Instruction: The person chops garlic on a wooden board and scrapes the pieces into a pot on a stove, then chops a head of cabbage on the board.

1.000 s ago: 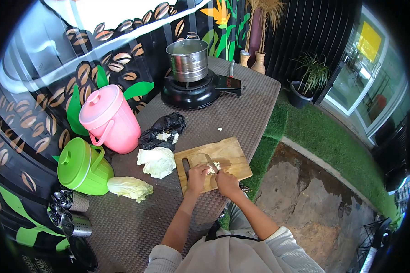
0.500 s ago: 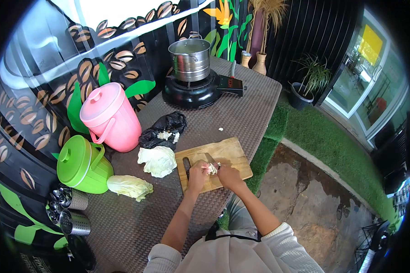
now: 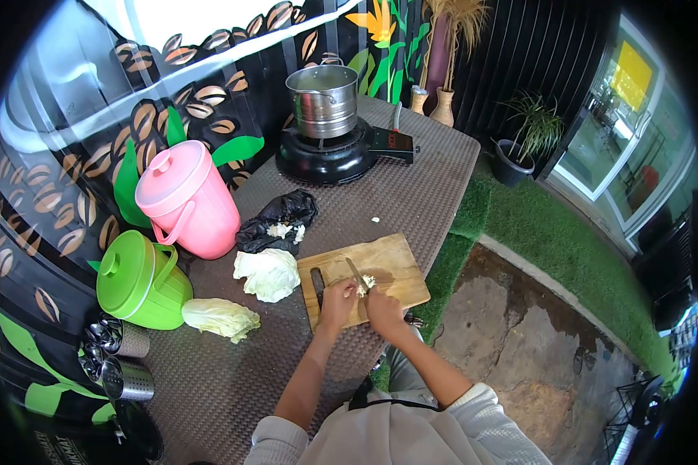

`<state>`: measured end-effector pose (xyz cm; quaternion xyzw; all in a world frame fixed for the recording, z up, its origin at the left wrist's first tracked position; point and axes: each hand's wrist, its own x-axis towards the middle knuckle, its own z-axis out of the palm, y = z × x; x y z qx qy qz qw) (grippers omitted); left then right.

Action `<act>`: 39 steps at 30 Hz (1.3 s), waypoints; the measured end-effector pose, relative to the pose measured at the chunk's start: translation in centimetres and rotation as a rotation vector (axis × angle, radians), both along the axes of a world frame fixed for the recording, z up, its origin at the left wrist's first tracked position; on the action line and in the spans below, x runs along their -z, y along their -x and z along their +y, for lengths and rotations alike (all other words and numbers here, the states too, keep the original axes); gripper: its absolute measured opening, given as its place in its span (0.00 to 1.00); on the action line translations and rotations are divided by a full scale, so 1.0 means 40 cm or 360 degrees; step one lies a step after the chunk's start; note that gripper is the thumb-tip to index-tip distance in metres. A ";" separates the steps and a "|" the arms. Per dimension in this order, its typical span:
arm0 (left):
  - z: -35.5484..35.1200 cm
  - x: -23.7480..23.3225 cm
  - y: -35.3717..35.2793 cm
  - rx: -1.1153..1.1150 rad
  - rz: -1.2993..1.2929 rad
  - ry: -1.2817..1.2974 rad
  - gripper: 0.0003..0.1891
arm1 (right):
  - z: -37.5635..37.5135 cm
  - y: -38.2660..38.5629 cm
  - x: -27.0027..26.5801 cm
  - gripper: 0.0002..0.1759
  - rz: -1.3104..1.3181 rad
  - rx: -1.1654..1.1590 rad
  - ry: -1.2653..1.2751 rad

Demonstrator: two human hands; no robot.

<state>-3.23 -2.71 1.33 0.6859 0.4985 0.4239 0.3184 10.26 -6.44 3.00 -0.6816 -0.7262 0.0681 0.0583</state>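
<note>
A wooden cutting board (image 3: 402, 263) lies on the table's front edge, its handle slot on the left. My right hand (image 3: 382, 310) is closed round a knife (image 3: 355, 271), whose blade points away across the board. My left hand (image 3: 337, 301) is closed at the blade's left side, its fingertips drawn together; what they hold is too small to make out. Small pale chopped pieces (image 3: 368, 281) lie by the blade between my hands. Left of the board rest a pale cabbage (image 3: 268, 275) and a longer leafy napa cabbage (image 3: 221, 318).
A black plastic bag (image 3: 287, 209) with pale scraps sits behind the cabbage. A steel pot (image 3: 323, 105) stands on a black gas stove (image 3: 326, 159) at the back. Pink (image 3: 198, 205) and green (image 3: 143, 283) lidded buckets and metal utensil holders (image 3: 128, 379) line the left side.
My right hand has drawn slightly left and toward me. The knife blade now shows more plainly, tilted away to the left. My left hand has hardly moved.
</note>
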 end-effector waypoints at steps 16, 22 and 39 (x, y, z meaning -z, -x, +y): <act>0.016 0.029 0.017 0.0062 -0.0034 -0.0014 0.07 | -0.019 0.000 -0.023 0.10 -0.0021 -0.0110 -0.0118; 0.026 0.050 0.016 0.0096 -0.0249 0.0056 0.06 | -0.080 0.076 0.013 0.10 -0.0108 0.0206 -0.0109; 0.018 0.040 0.012 0.0115 -0.0387 0.0179 0.03 | -0.030 0.027 0.004 0.12 -0.0005 -0.0041 -0.0149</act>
